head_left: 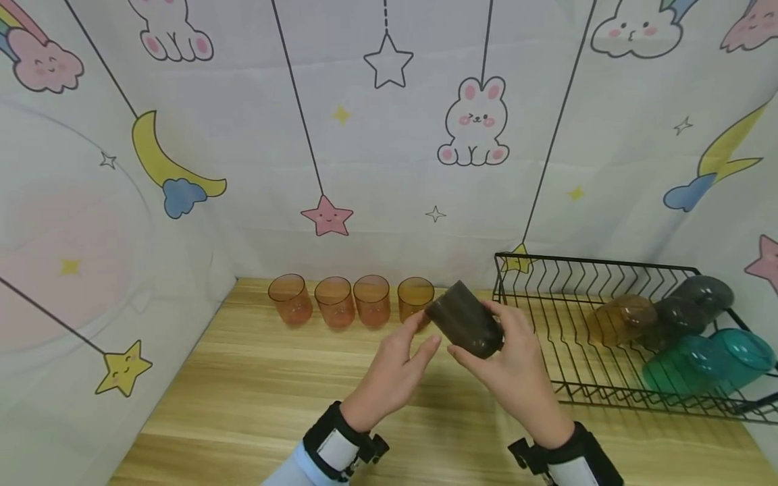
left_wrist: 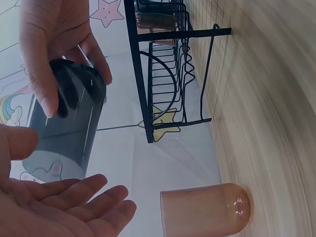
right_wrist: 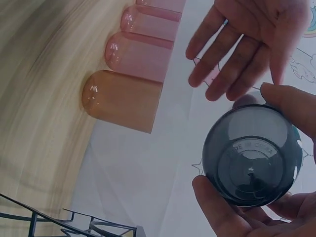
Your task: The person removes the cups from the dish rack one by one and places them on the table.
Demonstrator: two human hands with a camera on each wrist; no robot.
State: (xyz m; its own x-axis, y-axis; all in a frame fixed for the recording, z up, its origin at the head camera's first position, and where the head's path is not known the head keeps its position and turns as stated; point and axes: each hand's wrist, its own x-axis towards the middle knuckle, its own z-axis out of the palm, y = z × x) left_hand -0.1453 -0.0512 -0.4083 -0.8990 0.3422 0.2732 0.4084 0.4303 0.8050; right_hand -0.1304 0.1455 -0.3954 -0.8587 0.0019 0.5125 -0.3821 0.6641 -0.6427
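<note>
Base lettering (right_wrist: 254,146): capitals under the grey tumbler (head_left: 467,320), legible as "DE IN CHINA", anything before that too faint
Grey tumbler: smooth, smoky, see-through, straight-walled with a rounded base; tilted in the right fingers, mouth toward the left fingertips
Right hand (head_left: 516,358): thumb and fingers grasping the tumbler near its base
Left hand (head_left: 392,374): fingers extended, not gripping, beside the mouth; cannot tell whether they touch it
Amber tumbler (head_left: 416,295): upright, just beyond the left fingertips
Pink-orange tumblers (head_left: 334,304): three, translucent, round-bottomed, upright in a row left of the left fingers
Wire rack (head_left: 598,262): black, wavy-wired, right of the right fingers; amber, grey and teal glassware (head_left: 741,354) lies inside
Tabletop (head_left: 273,405): pale streaked wood grain, beneath both hands
</note>
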